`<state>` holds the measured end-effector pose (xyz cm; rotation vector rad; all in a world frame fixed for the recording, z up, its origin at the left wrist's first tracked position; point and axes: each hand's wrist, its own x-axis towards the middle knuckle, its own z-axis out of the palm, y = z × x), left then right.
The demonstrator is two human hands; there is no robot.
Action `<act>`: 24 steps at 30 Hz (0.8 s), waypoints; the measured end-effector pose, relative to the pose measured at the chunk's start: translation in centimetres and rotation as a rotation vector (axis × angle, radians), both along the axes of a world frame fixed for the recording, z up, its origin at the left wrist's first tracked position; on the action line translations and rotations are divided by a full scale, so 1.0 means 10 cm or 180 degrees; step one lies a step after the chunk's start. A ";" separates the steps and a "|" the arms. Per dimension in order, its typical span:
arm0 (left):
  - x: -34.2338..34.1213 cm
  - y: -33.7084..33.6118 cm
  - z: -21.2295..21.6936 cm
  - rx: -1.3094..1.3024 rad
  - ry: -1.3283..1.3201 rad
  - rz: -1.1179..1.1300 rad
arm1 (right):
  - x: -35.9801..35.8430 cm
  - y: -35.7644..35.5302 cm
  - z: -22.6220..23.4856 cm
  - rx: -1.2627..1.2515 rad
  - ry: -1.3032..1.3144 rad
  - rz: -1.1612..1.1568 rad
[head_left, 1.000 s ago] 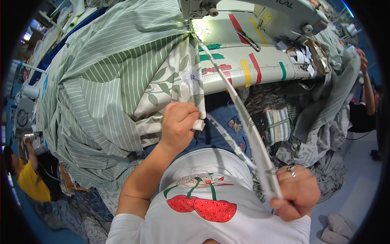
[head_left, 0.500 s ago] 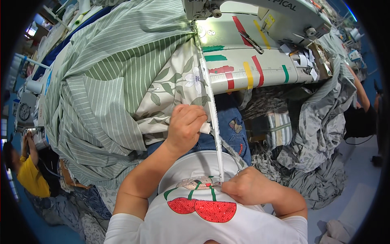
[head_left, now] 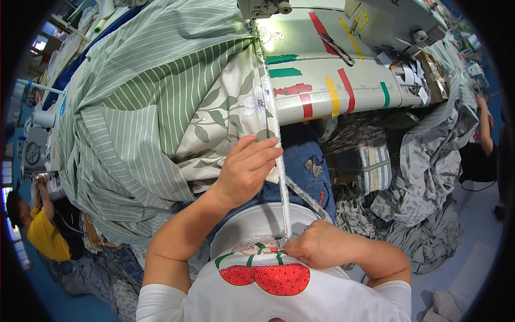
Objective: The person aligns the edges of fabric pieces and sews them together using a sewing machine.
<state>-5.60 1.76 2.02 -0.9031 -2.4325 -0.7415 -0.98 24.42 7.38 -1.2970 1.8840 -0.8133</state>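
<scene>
Green striped fabric with a cream leaf-and-flower piece folded out lies spread at the left of a sewing machine. A narrow white strip runs taut along the cream piece's edge, from beneath the needle area toward my belly. My left hand lies on the cream fabric's edge, its fingers stretched out to the strip. Close to my shirt, my right hand is closed, pinching the strip's near end; the fingertips are partly hidden.
Thread snips lie on the machine bed, which carries coloured tape marks. A small box of scraps stands at its right end. Grey printed fabric hangs and piles up at the right. Another person in yellow is at far left.
My left hand's fingers have uncurled from a grip on the fabric and now stretch out over its edge. My right hand has shifted slightly left and still pinches the strip.
</scene>
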 end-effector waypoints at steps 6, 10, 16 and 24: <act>-0.02 -0.03 -0.12 0.0491 -0.0348 0.0003 | -0.11 0.01 0.01 0.0352 -0.0088 0.0091; 0.00 -0.02 -0.10 0.0699 -0.0390 0.0018 | -0.37 0.13 0.02 -0.0315 0.0085 -0.0807; 0.02 0.03 -0.02 0.0720 -0.0416 0.0072 | -0.77 -0.06 -0.27 -0.1170 0.1524 -0.2408; 0.01 0.07 0.02 0.0808 -0.0527 0.0109 | -1.12 -0.50 -0.42 -0.1577 0.2925 -0.1426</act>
